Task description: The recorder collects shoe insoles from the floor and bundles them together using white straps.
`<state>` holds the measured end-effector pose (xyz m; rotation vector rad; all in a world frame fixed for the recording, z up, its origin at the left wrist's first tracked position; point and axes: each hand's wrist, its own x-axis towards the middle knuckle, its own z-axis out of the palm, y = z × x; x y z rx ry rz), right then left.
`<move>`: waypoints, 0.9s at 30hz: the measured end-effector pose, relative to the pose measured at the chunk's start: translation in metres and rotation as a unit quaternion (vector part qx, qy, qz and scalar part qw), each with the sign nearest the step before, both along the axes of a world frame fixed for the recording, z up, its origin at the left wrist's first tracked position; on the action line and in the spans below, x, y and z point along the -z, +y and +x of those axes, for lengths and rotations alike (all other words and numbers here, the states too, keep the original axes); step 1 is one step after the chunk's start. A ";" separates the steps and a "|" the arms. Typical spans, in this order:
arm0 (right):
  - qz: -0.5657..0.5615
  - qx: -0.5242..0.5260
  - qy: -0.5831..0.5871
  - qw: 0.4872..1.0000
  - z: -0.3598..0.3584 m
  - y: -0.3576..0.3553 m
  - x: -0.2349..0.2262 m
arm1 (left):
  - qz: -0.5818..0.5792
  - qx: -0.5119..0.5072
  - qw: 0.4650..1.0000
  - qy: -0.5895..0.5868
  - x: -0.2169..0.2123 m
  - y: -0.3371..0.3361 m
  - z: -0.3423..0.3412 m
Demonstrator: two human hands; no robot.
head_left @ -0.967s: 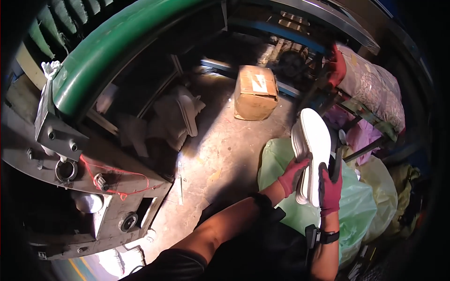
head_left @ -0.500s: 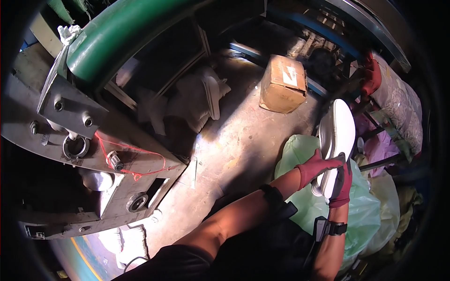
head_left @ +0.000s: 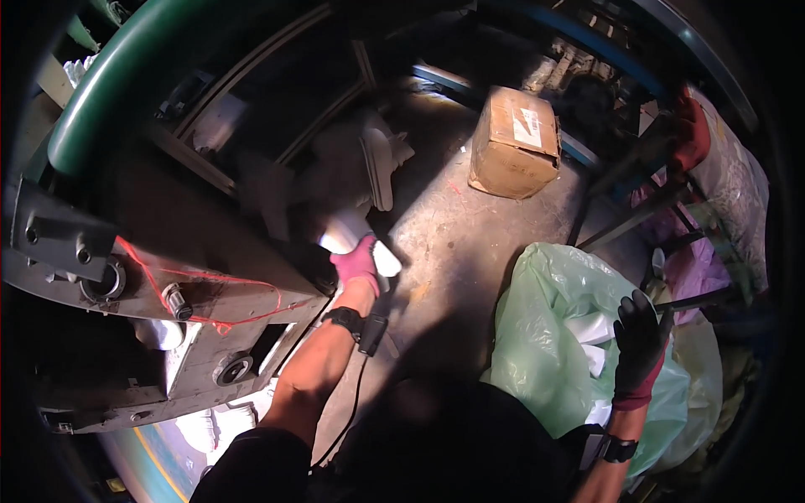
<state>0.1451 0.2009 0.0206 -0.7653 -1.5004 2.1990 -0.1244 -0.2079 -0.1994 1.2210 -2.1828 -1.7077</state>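
My left hand (head_left: 359, 261), pink-gloved, fingers wrapped around a white moulded piece (head_left: 348, 230) lying on the concrete floor (head_left: 470, 243) at the foot of the grey machine frame (head_left: 193, 277). Looks like the pick-up step. My right hand (head_left: 639, 335), fingers loosely spread and empty, hovers over the green plastic bag (head_left: 537, 335) holding more white pieces. Next move likely needs a firm lift clear of the frame.

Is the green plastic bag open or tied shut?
Open: the green plastic bag gapes at the top, white pieces showing inside beside the right hand.
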 end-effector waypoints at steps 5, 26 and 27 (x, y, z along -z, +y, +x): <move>0.017 0.009 -0.028 0.999 0.031 -0.013 -0.024 | 0.382 0.162 0.908 -0.048 0.158 -0.185 -0.091; 0.218 -0.169 -0.174 0.945 0.018 -0.116 -0.031 | -0.002 0.673 0.701 -0.234 -0.163 0.026 0.149; 0.215 -0.180 -0.177 0.943 0.029 -0.119 -0.051 | -0.085 0.695 0.676 -0.230 -0.184 0.022 0.162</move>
